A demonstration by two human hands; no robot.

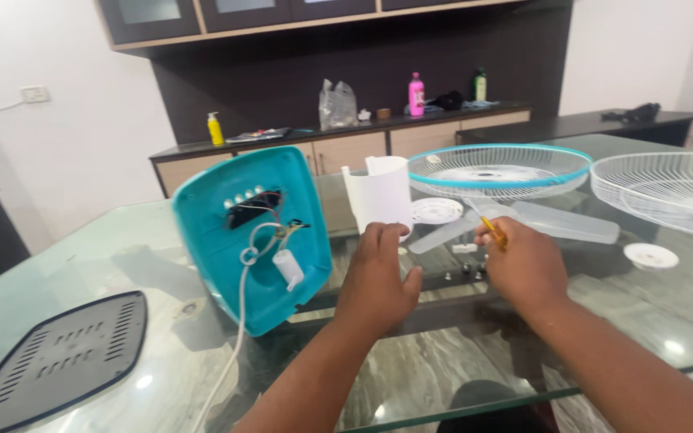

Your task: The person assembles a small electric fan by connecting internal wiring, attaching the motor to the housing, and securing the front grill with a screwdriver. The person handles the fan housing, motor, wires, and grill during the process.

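glass-topped table [82,265] in a white room, dark cabinets and a counter with bottles behind. fan parts spread across the glass: teal base housing [250,236] propped on edge with its open underside toward the person, wiring and a small white capacitor showing; grey vented base plate [58,357] lying flat at the near left; teal-rimmed wire guard [499,170] and a second white guard [667,188] to the right; translucent blade [555,220] flat between them. left hand [374,277] has its fingers closed around the lower edge of a white curved plastic cover [378,192], held upright above the table just right of the housing; its long axis runs roughly vertical, the hollow side appears to face away from the person. right hand [523,265] is closed on a yellow-handled screwdriver [491,228], the shaft angling up and left toward the blade. a few small screws [467,273] lie on the glass under the hands. judgement: steadying the cover low with the left hand and keeping the driver in line with the screw should avoid slipping; the loose screws could roll.
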